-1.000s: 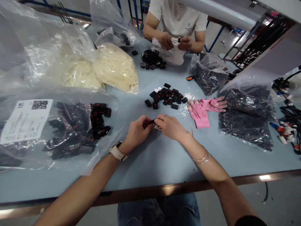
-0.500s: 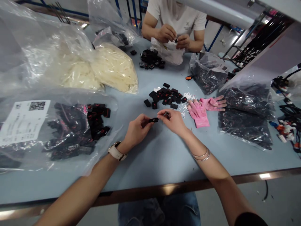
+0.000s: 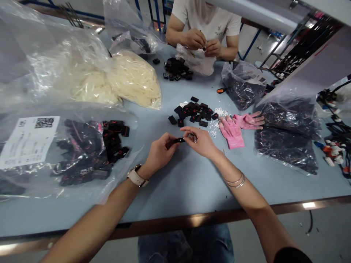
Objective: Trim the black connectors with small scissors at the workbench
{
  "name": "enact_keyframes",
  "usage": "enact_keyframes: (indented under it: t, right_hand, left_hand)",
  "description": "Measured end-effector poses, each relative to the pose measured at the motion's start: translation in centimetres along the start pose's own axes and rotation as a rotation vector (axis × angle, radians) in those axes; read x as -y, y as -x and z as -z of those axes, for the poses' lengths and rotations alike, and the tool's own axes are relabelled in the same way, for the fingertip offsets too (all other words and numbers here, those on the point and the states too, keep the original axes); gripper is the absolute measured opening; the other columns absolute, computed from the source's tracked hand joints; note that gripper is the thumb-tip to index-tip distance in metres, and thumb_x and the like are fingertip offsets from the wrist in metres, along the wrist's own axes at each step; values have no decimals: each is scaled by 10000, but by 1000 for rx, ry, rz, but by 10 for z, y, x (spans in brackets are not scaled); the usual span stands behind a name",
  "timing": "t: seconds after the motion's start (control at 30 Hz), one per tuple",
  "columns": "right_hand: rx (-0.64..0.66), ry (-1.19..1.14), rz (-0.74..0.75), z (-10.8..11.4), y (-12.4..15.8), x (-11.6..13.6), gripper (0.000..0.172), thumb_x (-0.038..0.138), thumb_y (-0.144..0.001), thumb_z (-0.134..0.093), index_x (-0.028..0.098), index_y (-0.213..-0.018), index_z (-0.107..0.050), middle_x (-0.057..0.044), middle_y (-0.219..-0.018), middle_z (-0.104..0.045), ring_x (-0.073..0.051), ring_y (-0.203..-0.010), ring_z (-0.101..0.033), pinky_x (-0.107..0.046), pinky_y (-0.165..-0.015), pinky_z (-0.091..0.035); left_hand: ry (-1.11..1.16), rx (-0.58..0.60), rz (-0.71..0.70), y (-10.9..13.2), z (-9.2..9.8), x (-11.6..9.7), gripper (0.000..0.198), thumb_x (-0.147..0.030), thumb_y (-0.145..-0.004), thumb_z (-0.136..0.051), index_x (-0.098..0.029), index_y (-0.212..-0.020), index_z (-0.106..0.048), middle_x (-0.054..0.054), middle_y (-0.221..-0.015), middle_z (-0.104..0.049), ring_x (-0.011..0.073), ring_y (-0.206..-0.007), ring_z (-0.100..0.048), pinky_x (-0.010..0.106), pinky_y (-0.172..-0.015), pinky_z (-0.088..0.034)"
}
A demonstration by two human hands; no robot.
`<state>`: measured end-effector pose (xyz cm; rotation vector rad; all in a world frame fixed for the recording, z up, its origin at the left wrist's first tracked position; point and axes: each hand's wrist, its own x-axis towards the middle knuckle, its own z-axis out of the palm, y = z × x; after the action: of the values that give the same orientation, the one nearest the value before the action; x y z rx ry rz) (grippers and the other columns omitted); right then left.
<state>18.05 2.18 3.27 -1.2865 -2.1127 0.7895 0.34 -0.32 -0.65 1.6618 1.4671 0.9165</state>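
My left hand [image 3: 160, 151] pinches a small black plastic connector [image 3: 180, 140] just above the blue-grey table [image 3: 186, 182]. My right hand [image 3: 201, 141] meets it fingertip to fingertip, its fingers closed on a tiny part I cannot make out. Just beyond the hands lies a pile of black connectors with red marks [image 3: 193, 110], and beside it a scatter of tiny white pieces [image 3: 218, 118].
A pair of pink gloves [image 3: 237, 126] lies right of the pile. Clear bags of black connectors sit at the left [image 3: 90, 149] and right [image 3: 287, 138], bags of white parts [image 3: 131, 76] behind. A person across the table [image 3: 204, 25] handles small parts. The table edge [image 3: 192, 219] runs near me.
My hands drew slightly apart, showing the black connector, then came back together at the fingertips. The person opposite shifted their hands a little.
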Motion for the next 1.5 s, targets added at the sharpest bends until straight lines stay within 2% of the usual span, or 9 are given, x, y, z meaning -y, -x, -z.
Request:
enact_keyframes:
  t: [0.13,0.27,0.63,0.97,1.2,1.33,1.5]
  right_hand:
    - [6,16,-20,0,2,2,393,140,-819,-543,209,-1204,-582,4,-897,-710,-106,-634,-537,-249,-681,-435]
    - [28,53,-13,-1,3,3,394,162,-840,-530,211,-1230,-558,-1,-913,-720,-117,-672,-569,-251,-688,-436]
    - [100,290,33,-2,6,10,545,77,-832,-479,222,-1358,-470,-23,-1035,-723,-183,-914,-634,-301,-811,-459]
    - [106,274,-6,-3,4,8,499,104,-871,-482,211,-1358,-467,-24,-1053,-730,-193,-914,-653,-312,-810,-467]
    - [64,339,-1,-21,9,5,514,82,-868,-486,220,-1363,-477,-43,-1083,-727,-190,-981,-644,-293,-824,-468]
    - [48,390,-5,-32,15,4,447,156,-913,-492,193,-1358,-498,-85,-1053,-730,-193,-943,-655,-287,-812,-472]
    - [51,404,-33,-34,17,5,390,173,-922,-485,210,-1304,-554,-72,-976,-742,-171,-885,-664,-261,-765,-474]
  left_hand:
    - [-41,-4,-4,1,2,-4,162,-374,-790,-561,-217,-813,-527,2,-705,-673,162,-630,-608,271,-579,-425]
    - [-50,0,-6,1,3,-7,157,-373,-791,-559,-221,-807,-520,-3,-701,-667,161,-637,-610,272,-590,-429]
    - [-60,24,19,2,3,-11,137,-360,-770,-550,-228,-787,-517,15,-737,-684,173,-630,-596,295,-620,-445]
    - [-64,23,27,2,3,-12,137,-354,-764,-554,-227,-783,-505,12,-729,-678,176,-641,-606,294,-616,-440]
    - [-59,1,42,-2,3,-6,138,-361,-760,-541,-227,-769,-509,5,-695,-658,177,-634,-594,295,-599,-428]
    - [-52,-6,29,-2,2,-3,136,-358,-767,-532,-224,-780,-514,12,-708,-658,180,-652,-603,301,-620,-442]
    - [-99,21,3,-1,2,-4,89,-311,-770,-507,-225,-792,-517,17,-756,-677,179,-674,-615,299,-642,-443]
